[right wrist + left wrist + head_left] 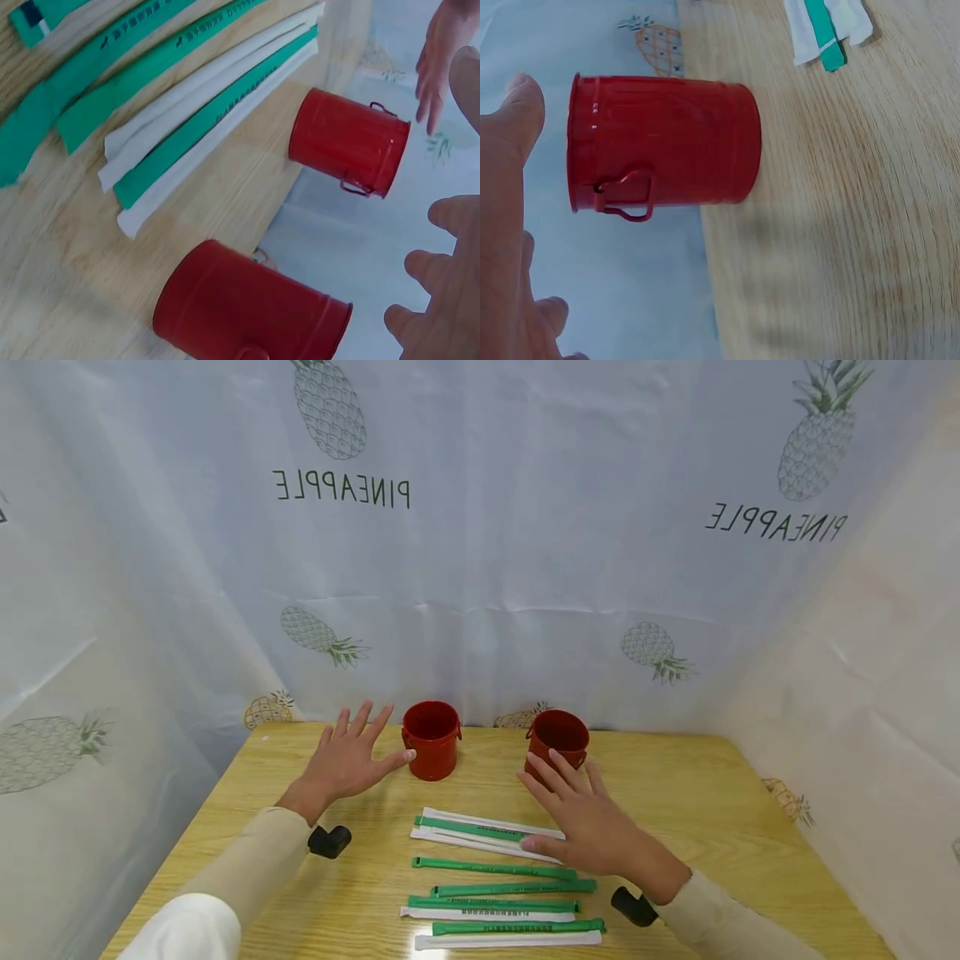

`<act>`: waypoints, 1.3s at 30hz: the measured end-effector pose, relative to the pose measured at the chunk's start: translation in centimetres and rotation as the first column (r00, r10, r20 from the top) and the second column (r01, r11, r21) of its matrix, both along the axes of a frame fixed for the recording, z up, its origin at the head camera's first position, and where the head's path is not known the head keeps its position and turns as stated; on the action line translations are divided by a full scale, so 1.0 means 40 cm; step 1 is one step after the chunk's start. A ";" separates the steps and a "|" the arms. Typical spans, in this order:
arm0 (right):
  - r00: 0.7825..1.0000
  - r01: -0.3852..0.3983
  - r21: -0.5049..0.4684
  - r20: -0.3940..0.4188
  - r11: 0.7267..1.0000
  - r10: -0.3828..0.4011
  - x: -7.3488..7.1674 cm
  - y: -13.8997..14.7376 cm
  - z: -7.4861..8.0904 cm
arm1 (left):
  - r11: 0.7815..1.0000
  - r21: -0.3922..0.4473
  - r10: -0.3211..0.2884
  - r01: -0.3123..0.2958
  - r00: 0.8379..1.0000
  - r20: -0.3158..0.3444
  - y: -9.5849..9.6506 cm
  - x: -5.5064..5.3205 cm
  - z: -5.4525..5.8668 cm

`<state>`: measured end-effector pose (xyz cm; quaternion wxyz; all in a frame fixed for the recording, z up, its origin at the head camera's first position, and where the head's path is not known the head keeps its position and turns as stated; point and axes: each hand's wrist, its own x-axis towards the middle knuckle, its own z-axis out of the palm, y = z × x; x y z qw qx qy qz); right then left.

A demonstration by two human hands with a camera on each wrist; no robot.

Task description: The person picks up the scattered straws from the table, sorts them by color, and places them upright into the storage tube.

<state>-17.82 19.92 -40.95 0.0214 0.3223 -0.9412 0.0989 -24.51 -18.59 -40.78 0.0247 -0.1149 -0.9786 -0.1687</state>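
Note:
Two small red metal buckets with side handles stand upright on the table. Beside the left bucket (431, 752), my left hand (347, 767) is spread in the air, its thumb near the rim; a gap shows between them in the left wrist view. My right hand (588, 831) hovers, fingers apart, in front of the right bucket (561, 731) and partly covers it from the head camera. Below that hand lie several long, thin paper-wrapped sticks, likely straws, some with green wrappers (495, 868) and some with white wrappers (517, 941). Neither hand holds anything.
The wooden table (667, 785) ends at the back against a pale curtain (517, 560) printed with pineapples, which also hangs at both sides. A black wrist-camera piece (328, 842) sits by the left wrist, another black piece (633, 907) by the right.

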 end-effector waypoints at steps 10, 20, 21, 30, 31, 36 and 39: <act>0.999 -0.012 0.001 0.047 1.000 0.012 0.010 -0.027 -0.023 | 0.963 0.267 -0.063 0.044 0.996 0.063 0.017 -0.045 -0.046; 0.993 -0.027 -0.006 0.113 1.000 0.027 0.019 -0.028 -0.037 | 0.844 0.536 -0.086 0.012 0.990 0.112 0.028 -0.093 -0.076; 0.992 -0.031 -0.010 0.120 0.999 0.032 0.020 -0.028 -0.038 | 0.828 0.560 -0.092 0.013 0.989 0.112 0.026 -0.098 -0.079; 0.985 -0.082 -0.031 0.151 0.996 0.086 0.028 -0.036 -0.045 | 0.745 0.666 -0.142 0.029 0.983 0.116 0.012 -0.143 -0.117; 0.984 -0.085 -0.030 0.155 0.996 0.089 0.029 -0.036 -0.044 | 0.732 0.680 -0.152 0.035 0.982 0.113 0.012 -0.147 -0.121; 0.976 -0.093 -0.034 0.193 0.995 0.098 0.033 -0.032 -0.044 | 0.677 0.732 -0.213 0.069 0.971 0.105 0.021 -0.162 -0.134; 0.970 -0.097 -0.036 0.221 0.995 0.102 0.036 -0.028 -0.047 | 0.668 0.740 -0.223 0.077 0.970 0.100 0.029 -0.166 -0.137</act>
